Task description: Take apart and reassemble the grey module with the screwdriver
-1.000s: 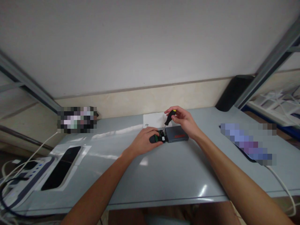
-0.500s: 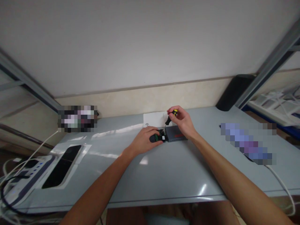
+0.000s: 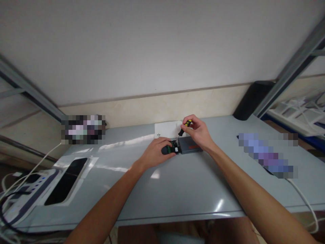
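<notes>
My right hand (image 3: pixel 198 130) is closed around the black and yellow handle of a screwdriver (image 3: pixel 181 131), which tilts down to the left. Its tip reaches a small opened black device with a green circuit board (image 3: pixel 173 149). Thumb and fingers of my left hand (image 3: pixel 157 152) grip that device from its left side. Against the device's right end lies a grey box (image 3: pixel 190 145) with a row of small holes and red marking. Behind them rests a white sheet (image 3: pixel 166 129) with several small dark pieces, likely screws, on its near left corner.
On the left a phone (image 3: pixel 67 181) lies on white paper beside a power strip (image 3: pixel 33 196) with cables. A black cylinder (image 3: pixel 250 100) leans at the back right. Two blurred-out objects lie at the back left and right. The table's front edge (image 3: pixel 182 218) is near my body.
My right hand's fingers have shifted slightly on the screwdriver handle, which has turned a little. The left hand and the device stay in place.
</notes>
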### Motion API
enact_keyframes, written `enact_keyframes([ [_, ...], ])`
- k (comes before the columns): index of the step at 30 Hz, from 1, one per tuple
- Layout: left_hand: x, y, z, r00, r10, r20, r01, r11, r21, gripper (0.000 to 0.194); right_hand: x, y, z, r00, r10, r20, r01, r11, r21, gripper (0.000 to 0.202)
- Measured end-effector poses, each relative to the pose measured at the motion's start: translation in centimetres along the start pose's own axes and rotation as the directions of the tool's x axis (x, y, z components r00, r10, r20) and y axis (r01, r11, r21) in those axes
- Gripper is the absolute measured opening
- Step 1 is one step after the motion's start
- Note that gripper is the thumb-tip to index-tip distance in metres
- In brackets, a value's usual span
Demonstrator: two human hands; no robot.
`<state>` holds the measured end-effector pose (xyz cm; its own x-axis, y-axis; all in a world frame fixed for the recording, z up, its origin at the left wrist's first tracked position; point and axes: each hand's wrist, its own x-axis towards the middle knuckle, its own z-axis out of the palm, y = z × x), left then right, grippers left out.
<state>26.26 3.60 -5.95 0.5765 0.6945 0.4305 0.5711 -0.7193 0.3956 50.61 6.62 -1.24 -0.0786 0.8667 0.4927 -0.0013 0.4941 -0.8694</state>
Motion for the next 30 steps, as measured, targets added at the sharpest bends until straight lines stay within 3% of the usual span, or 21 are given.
enact_keyframes([
  [2, -0.03, -0.01, 0.01, 1.000, -0.005, -0.005, 0.005, 1.000, -0.005, 0.026, 0.02, -0.21, -0.12, 1.000, -0.017, 0.013, 0.017, 1.000, -0.024, 0.015],
  [5, -0.03, 0.04, -0.01, 1.000, -0.009, -0.008, 0.009, 1.000, -0.009, 0.027, -0.05, -0.42, -0.09, 0.998, -0.027, 0.056, 0.025, 0.999, 0.034, 0.027],
  [7, -0.01, 0.11, -0.05, 1.000, -0.014, -0.007, 0.014, 1.000, -0.012, 0.026, -0.20, -0.50, 0.10, 0.997, -0.017, 0.072, 0.011, 0.997, 0.081, 0.022],
  [14, -0.02, 0.15, -0.08, 1.000, -0.023, -0.008, 0.022, 1.000, -0.014, 0.026, -0.26, -0.24, 0.29, 0.998, -0.067, -0.011, 0.066, 0.997, -0.044, 0.013],
  [18, -0.02, 0.19, -0.11, 1.000, -0.019, -0.010, 0.018, 1.000, -0.005, 0.025, -0.07, -0.25, 0.12, 0.999, -0.013, 0.052, 0.012, 0.999, 0.036, 0.030],
  [21, 0.03, 0.30, -0.16, 1.000, -0.015, -0.009, 0.015, 1.000, -0.005, 0.024, -0.13, -0.37, 0.20, 0.997, 0.025, 0.075, -0.032, 0.995, 0.094, 0.023],
  [26, 0.04, 0.28, -0.10, 1.000, -0.010, -0.002, 0.010, 1.000, 0.008, 0.024, -0.22, -0.23, 0.17, 1.000, 0.010, -0.001, -0.010, 1.000, -0.027, 0.020],
  [30, -0.06, 0.12, 0.04, 1.000, -0.006, -0.011, 0.006, 1.000, 0.018, 0.024, -0.12, -0.32, 0.08, 0.999, -0.017, 0.035, 0.017, 1.000, -0.020, 0.027],
])
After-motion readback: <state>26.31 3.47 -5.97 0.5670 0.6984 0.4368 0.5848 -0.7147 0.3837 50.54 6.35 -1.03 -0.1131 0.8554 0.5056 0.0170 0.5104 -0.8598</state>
